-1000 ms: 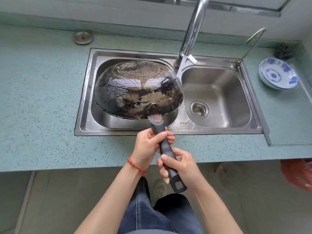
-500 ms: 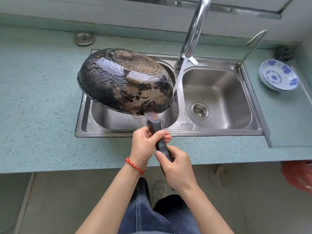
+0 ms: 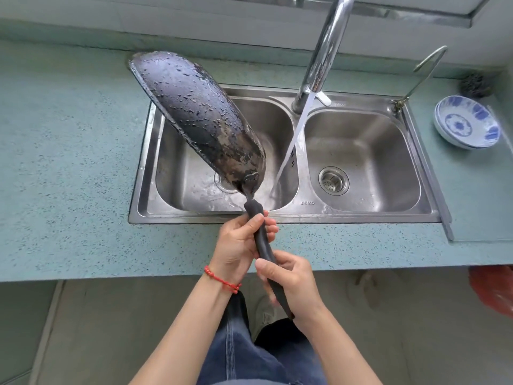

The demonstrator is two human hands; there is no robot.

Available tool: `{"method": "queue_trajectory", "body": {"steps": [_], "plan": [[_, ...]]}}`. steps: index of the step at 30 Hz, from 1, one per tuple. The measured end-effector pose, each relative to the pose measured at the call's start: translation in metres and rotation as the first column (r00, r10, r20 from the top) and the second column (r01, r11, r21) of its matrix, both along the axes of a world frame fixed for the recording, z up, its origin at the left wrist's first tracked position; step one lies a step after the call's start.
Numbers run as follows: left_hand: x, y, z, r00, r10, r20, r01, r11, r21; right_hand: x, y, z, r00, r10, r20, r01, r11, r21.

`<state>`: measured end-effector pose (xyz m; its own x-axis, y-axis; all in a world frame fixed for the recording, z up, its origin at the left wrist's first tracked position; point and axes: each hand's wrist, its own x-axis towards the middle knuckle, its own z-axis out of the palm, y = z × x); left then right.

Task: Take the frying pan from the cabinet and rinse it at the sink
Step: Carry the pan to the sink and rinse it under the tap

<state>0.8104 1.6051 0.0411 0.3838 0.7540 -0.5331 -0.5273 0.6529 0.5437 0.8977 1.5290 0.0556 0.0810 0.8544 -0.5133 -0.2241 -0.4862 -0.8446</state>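
Note:
The black, scorched frying pan (image 3: 194, 115) is tilted on edge above the left basin of the steel double sink (image 3: 144, 173), its wet underside facing right. Both hands grip its dark handle in front of the sink. My left hand (image 3: 238, 243) holds the upper part of the handle; a red bead bracelet is on that wrist. My right hand (image 3: 294, 282) holds the lower end. Water runs from the chrome faucet (image 3: 324, 51) into the left basin, just right of the pan.
A stack of blue-and-white bowls (image 3: 469, 123) sits on the teal counter (image 3: 69, 162) at the right, with a dark scrubber (image 3: 476, 84) behind it. A thin second tap (image 3: 419, 73) rises at the sink's back right corner. A red bag (image 3: 494, 290) lies below the counter.
The pan has been lifted out of the left basin and turned from bottom-up toward standing on edge, swinging left. Both hands stayed on the handle.

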Motion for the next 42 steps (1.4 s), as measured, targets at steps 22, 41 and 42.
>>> {"method": "queue_trajectory", "body": {"steps": [22,41,42], "plan": [[0.0,-0.003,0.001,0.967,0.097,-0.234,-0.102,0.995,-0.01,0.006,-0.003,0.004,0.997,0.07,0.02,-0.07,0.997,0.01],[0.003,-0.014,0.003,0.944,0.119,-0.309,-0.12,0.993,0.015,0.0,-0.001,0.013,0.983,0.176,-0.057,-0.176,0.984,0.0],[0.003,-0.014,0.003,0.94,0.115,-0.321,-0.117,0.993,0.014,-0.001,-0.002,0.013,0.984,0.169,-0.062,-0.17,0.985,0.0]]}}
